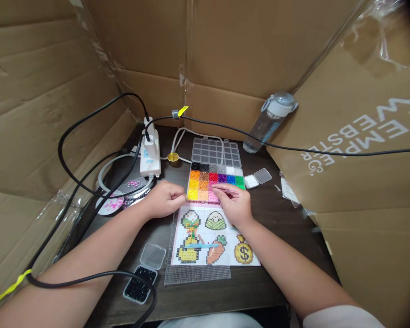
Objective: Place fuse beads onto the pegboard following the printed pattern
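Observation:
My right hand [237,202] pinches pink tweezers [223,189] over the bead box [221,180], with the tips among the red and pink compartments. The box is divided into many cells of coloured beads, and its clear lid [217,152] lies open behind it. At the box's lower left corner is my left hand [166,199], closed with fingers curled; their inside is hidden. Just in front lies a pattern sheet [205,214] with pixel pictures, over a clear pegboard [198,275]. Beads in several colours and a light blue stick-like tool [201,246] rest over the pictures.
A small box of black beads [140,284] stands front left, a small white-filled box [251,181] at right. Behind are a power strip [150,155], a gold cup [173,158] and a water bottle [269,120]. Black cables [99,275] cross my left arm; cardboard walls [225,54] surround the table.

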The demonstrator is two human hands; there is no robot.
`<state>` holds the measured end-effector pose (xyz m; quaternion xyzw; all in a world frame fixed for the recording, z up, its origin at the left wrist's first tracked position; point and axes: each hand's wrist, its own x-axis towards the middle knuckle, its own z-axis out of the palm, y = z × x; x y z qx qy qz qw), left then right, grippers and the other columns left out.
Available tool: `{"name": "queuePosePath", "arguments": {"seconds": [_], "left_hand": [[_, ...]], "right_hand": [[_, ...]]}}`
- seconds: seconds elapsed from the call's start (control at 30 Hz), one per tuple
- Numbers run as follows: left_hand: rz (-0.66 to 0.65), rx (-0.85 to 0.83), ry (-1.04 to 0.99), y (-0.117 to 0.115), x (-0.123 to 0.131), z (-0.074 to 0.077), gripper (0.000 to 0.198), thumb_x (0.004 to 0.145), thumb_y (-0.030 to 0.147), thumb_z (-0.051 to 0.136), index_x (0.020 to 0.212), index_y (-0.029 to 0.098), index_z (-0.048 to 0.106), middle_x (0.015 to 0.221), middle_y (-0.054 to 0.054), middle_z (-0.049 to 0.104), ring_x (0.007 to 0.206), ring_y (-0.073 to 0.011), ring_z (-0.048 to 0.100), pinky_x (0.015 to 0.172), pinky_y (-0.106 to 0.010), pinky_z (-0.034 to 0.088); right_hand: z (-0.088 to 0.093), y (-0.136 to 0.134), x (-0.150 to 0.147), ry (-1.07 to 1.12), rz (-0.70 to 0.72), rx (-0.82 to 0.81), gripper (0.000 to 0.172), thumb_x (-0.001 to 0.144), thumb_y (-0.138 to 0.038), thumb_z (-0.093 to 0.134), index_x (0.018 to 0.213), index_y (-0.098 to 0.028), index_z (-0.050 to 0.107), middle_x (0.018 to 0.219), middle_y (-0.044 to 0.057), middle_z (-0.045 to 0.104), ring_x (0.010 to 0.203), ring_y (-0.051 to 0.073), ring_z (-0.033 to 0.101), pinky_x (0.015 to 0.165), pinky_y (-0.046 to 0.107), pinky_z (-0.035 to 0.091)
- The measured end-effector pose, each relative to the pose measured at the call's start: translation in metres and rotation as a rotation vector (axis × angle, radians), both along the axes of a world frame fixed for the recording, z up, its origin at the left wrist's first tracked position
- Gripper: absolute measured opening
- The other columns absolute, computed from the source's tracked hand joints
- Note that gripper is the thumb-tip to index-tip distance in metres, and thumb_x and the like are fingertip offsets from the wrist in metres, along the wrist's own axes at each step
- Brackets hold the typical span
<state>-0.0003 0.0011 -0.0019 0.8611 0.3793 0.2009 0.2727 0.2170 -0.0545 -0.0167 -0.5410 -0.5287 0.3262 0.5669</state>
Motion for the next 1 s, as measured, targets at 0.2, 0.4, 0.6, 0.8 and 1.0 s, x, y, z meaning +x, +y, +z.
{"name": "queuePosePath", "arguments": {"seconds": [0.2,0.4,0.6,0.8,1.0], "left_hand": [[-0.005,0.006,0.007,0.0007,-0.0004,-0.0002,0.034,0.075,0.023,0.045,0.047,0.018,0.027,0.045,0.006,0.023,0.045,-0.0054,0.025,0.046,-0.021,0.02],[-0.012,0.02,0.005,0.0011,0.0003,-0.0002,0.034,0.075,0.022,0.045,0.047,0.017,0.026,0.045,0.006,0.023,0.044,-0.0053,0.025,0.046,-0.021,0.02],[-0.016,0.023,-0.001,0.001,0.0005,-0.0009,0.034,0.076,0.023,0.045,0.047,0.017,0.027,0.045,0.006,0.024,0.044,-0.0053,0.025,0.046,-0.021,0.02],[-0.017,0.015,-0.001,-0.0003,0.0008,0.0011,0.034,0.075,0.022,0.045,0.047,0.017,0.027,0.045,0.006,0.023,0.044,-0.0052,0.025,0.046,-0.021,0.02],[-0.016,0.024,-0.003,0.0003,-0.0006,-0.0004,0.035,0.076,0.021,0.046,0.047,0.017,0.028,0.046,0.006,0.023,0.045,-0.0053,0.025,0.046,-0.021,0.02]], "right_hand": [[-0.0042,0.0006,0.0034,0.011,-0.014,-0.066,0.012,0.076,-0.026,0.071,0.083,-0.02,0.077,0.083,0.007,0.077,0.071,0.018,0.071,0.067,0.032,0.061],[-0.0076,0.0025,0.003,0.011,-0.013,-0.083,0.013,0.075,-0.028,0.071,0.083,-0.02,0.077,0.08,0.007,0.077,0.065,0.016,0.069,0.058,0.03,0.06],[-0.0027,0.002,0.0011,0.018,-0.013,-0.074,0.011,0.074,-0.026,0.072,0.082,-0.02,0.077,0.081,0.006,0.078,0.07,0.017,0.072,0.068,0.033,0.062],[-0.0001,0.0032,-0.0003,0.011,-0.015,-0.048,0.009,0.074,-0.024,0.071,0.08,-0.02,0.077,0.082,0.006,0.078,0.077,0.018,0.073,0.076,0.034,0.061],[0.0008,0.0039,-0.0007,0.012,-0.032,-0.057,0.007,0.073,-0.023,0.072,0.078,-0.02,0.077,0.08,0.005,0.078,0.076,0.018,0.073,0.075,0.035,0.062]]}}
